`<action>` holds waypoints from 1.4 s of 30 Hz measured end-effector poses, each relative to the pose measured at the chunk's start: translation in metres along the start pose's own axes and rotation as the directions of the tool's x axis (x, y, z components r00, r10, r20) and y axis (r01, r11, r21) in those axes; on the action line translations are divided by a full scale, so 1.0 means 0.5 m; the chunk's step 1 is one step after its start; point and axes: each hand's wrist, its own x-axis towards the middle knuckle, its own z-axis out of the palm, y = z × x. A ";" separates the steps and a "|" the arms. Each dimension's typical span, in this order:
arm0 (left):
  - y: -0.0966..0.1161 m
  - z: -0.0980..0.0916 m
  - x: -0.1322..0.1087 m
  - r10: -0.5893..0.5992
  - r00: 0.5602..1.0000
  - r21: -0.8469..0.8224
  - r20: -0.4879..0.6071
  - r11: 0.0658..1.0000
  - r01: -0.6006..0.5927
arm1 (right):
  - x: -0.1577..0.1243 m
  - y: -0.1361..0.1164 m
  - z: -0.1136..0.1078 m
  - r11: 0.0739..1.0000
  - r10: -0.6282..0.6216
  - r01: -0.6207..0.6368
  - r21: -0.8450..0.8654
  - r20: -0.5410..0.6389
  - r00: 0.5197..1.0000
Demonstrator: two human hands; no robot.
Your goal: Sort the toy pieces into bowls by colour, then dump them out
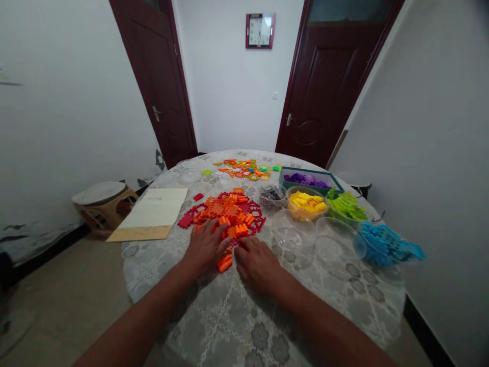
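A heap of orange plastic building pieces (218,208) lies on the table, with flat red pieces (255,209) spread around and under it. My left hand (205,245) rests on the near left side of the heap, fingers apart, touching orange pieces. At the heap's near right edge is my right hand (256,262), its fingers curled in. What its fingertips hold, if anything, is hidden behind the hand. A loose orange piece (225,263) lies between the two hands.
To the right stand clear bowls of yellow pieces (306,203), green pieces (347,206) and blue pieces (385,243). Two clear tubs (294,230) sit nearer. Behind are a dark-piece bowl (272,195) and purple-filled tray (336,179). Paper (155,208) lies left; mixed pieces (244,169) lie farther back.
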 end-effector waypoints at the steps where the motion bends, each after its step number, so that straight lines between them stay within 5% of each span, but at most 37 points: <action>1: -0.005 0.001 0.012 -0.005 1.000 0.007 0.002 1.000 0.005 | 0.007 0.001 0.018 1.000 0.013 -0.013 0.006 -0.038 0.999; 9: -0.032 0.000 0.123 -0.102 0.993 0.032 0.061 0.994 0.100 | -0.009 0.013 0.085 0.992 0.089 -0.070 0.107 -0.189 0.978; 23: 0.054 0.047 0.263 0.000 0.994 0.058 0.109 0.998 -0.007 | -0.004 0.013 0.079 0.977 0.105 -0.064 0.202 -0.201 0.974; 28: 0.056 0.043 0.249 0.068 0.985 0.053 0.160 0.996 -0.077 | -0.004 0.016 0.081 0.977 0.108 -0.065 0.204 -0.206 0.973; 42: -0.075 0.001 0.111 -0.059 0.994 0.074 0.096 0.996 0.052 | -0.003 0.020 0.099 0.983 0.163 -0.137 0.120 -0.246 0.956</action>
